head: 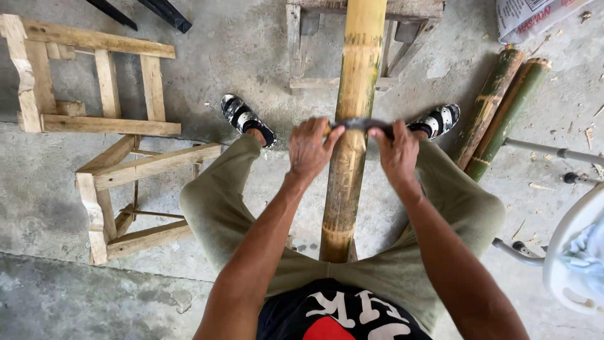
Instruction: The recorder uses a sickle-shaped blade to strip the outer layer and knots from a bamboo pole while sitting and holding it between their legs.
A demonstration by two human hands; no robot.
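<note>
Soft, even daylight — sharp throughout

Faint shadows under the wooden frames (107,119); slight wide-angle bending at the edges — no glare on the concrete floor (251,50).

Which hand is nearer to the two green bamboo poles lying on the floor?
Right. The right hand grips the blade's end just right of the upright bamboo pole, closer to the green bamboo poles. The left hand grips the blade on the pole's far side.

- A yellow bamboo pole (352,126) runs up the centre of the frame, between the person's knees.
- The left hand (309,148) and right hand (397,151) grip a dark blade (365,124) laid across the pole.
- Wooden stools (94,113) lie at left.
- Two green bamboo pieces (500,107) lie at right.
</note>
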